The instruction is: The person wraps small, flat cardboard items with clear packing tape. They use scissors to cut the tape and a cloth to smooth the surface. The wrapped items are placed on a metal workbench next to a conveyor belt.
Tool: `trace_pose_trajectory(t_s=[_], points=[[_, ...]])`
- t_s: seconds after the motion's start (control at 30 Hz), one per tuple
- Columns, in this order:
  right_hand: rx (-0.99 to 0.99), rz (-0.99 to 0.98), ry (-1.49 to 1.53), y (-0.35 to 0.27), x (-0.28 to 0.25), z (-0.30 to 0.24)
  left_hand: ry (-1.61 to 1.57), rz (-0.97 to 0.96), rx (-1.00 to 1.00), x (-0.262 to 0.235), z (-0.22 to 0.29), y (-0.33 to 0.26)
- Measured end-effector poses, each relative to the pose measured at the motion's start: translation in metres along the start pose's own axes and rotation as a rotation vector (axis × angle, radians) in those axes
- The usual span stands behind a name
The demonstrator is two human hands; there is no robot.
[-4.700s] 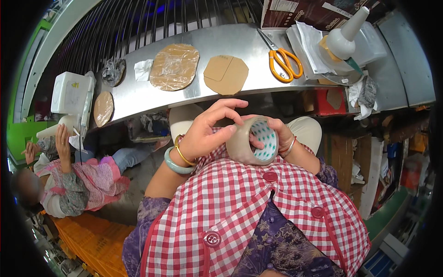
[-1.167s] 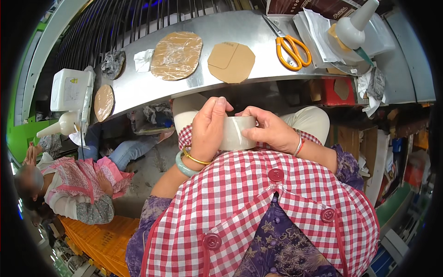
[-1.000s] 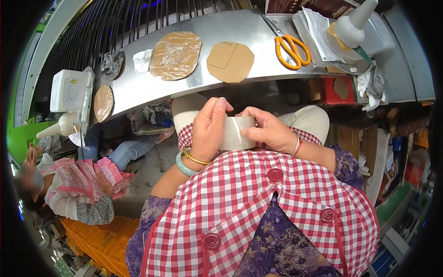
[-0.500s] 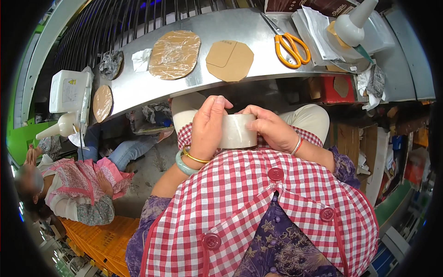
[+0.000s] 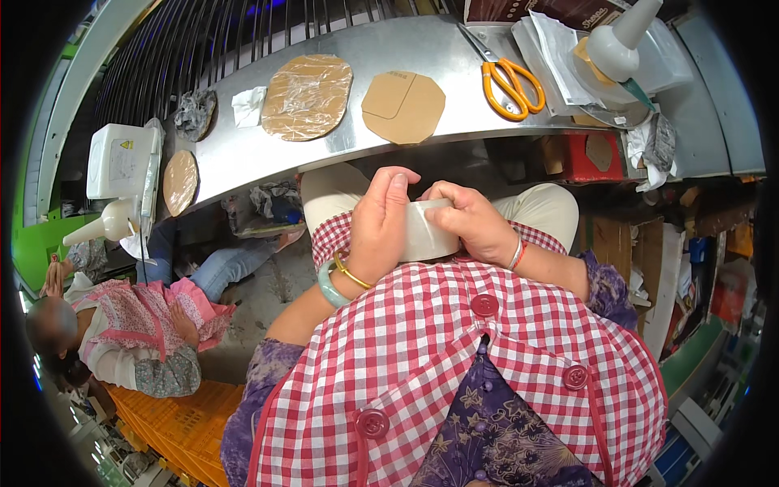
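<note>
A wide roll of clear packing tape (image 5: pixel 428 237) is held above my lap, just in front of the checked apron. My left hand (image 5: pixel 381 217) is wrapped round the roll's left side, its thumb up along the edge. On the other side my right hand (image 5: pixel 475 223) grips the roll, with thumb and bent fingers near its upper rim. The fingers behind the roll are hidden, and I cannot tell whether a tape end is lifted. On the metal bench ahead lie an octagonal cardboard piece (image 5: pixel 404 107) and a rounded cardboard piece (image 5: pixel 307 97) covered in clear film.
Orange-handled scissors (image 5: pixel 513 88) lie at the bench's right, beside white papers (image 5: pixel 545 65) and a white-necked device (image 5: pixel 615 50). A smaller film-covered cardboard piece (image 5: pixel 180 183) and white tissue (image 5: pixel 248 105) are to the left. A co-worker (image 5: pixel 146 329) sits at left by orange crates (image 5: pixel 182 426).
My left hand has shifted slightly right and covers more of the tape roll's left side. The right hand's fingers have curled a little more over its upper edge.
</note>
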State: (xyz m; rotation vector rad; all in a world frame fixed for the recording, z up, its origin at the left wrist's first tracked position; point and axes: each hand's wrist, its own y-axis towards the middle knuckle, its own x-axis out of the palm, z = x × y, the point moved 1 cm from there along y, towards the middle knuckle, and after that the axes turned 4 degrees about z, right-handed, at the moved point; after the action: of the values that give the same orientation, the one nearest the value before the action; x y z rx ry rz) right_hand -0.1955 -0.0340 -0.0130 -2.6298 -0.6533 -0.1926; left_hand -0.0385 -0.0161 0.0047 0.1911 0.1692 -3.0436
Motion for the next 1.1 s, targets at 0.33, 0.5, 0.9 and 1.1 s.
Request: trace_pose_trajectory(t_s=[0.33, 0.5, 0.9, 1.1], points=[[0.109, -0.007, 0.366, 0.002, 0.002, -0.007, -0.041, 0.027, -0.039, -0.003, 0.003, 0.005], [0.103, -0.081, 0.249, 0.0, -0.003, -0.01, -0.017, 0.005, -0.02, -0.002, -0.001, 0.004], [0.075, 0.031, 0.086, 0.002, 0.0, -0.004, 0.07, 0.016, 0.029, 0.006, -0.002, 0.004], [0.08, -0.096, 0.171, 0.001, -0.008, 0.0, -0.017, 0.022, -0.043, 0.001, -0.004, 0.004]])
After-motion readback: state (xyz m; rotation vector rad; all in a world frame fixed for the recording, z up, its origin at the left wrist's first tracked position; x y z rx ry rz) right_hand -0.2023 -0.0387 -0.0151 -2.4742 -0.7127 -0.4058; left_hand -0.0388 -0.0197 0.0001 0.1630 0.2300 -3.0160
